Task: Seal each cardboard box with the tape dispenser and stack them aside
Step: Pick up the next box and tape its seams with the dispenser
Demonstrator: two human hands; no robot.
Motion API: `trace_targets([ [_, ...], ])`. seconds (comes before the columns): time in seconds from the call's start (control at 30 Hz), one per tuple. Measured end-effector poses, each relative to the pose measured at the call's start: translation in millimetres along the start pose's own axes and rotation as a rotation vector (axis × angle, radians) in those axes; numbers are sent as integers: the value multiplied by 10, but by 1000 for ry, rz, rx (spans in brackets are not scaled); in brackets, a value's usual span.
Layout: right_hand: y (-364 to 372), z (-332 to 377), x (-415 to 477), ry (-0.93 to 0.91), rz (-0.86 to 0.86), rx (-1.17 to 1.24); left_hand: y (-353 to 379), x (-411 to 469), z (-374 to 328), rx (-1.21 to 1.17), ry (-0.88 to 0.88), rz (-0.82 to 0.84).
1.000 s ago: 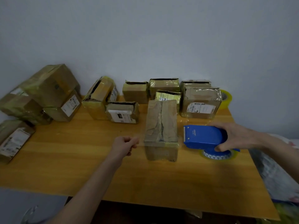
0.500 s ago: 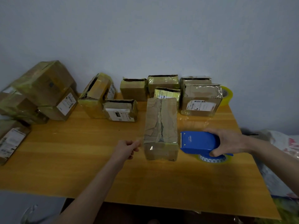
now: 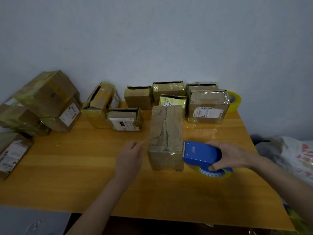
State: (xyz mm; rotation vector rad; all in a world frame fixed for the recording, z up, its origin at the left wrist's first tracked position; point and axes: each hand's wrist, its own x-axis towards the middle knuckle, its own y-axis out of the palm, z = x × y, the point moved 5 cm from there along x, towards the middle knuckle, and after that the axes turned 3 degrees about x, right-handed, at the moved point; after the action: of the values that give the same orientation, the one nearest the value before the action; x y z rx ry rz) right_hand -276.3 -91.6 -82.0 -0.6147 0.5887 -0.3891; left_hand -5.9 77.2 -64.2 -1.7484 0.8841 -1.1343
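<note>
Fingers (image 3: 138,147) of L hand (image 3: 130,154) pinching tape end (image 3: 144,143) left of box (image 3: 166,133); R hand (image 3: 232,155) gripping dispenser (image 3: 201,154) opposite, apparently to tension strip across.

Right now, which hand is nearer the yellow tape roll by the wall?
Right. The right hand is in front of the tape roll; the left hand is left of the cardboard box.

On the table (image 3: 169,192), the tape dispenser (image 3: 201,154) touches the box's (image 3: 166,136) right side, other boxes (image 3: 207,106) behind
</note>
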Motion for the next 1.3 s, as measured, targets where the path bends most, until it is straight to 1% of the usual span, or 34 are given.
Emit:
trace_targets([
  [0.03,0,3,-7,-2,-9,-13,2,-48,-250,-21,151,-44],
  [0.07,-7,10,-14,-7,-23,-36,73,-96,-492,-22,266,-4],
  [0.1,-17,22,-23,-19,-42,-71,191,-144,-686,1,328,98],
  [0.17,-35,42,-38,-46,-79,-143,409,-185,-871,101,377,279],
  [0.2,-39,41,-38,-55,-89,-158,469,-184,-876,141,382,323],
  [0.27,-35,14,-30,-61,-76,-141,513,-173,-837,205,369,349],
  [0.4,-79,-108,-88,-55,-52,-26,558,-178,-779,257,373,384],
  [0.5,-196,-219,-198,-41,-80,18,533,-157,-790,231,369,387],
  [0.77,-245,-426,-287,-51,-31,90,420,-149,-874,199,390,365],
  [0.9,-236,-476,-289,8,19,-27,417,-154,-845,210,361,381],
  [1.03,-131,-237,-119,50,21,-316,433,-156,-845,191,352,384],
  [1.1,-85,-123,-37,59,32,-406,442,-164,-847,183,357,384],
  [1.3,-116,144,208,71,136,-495,463,-164,-824,196,369,376],
])
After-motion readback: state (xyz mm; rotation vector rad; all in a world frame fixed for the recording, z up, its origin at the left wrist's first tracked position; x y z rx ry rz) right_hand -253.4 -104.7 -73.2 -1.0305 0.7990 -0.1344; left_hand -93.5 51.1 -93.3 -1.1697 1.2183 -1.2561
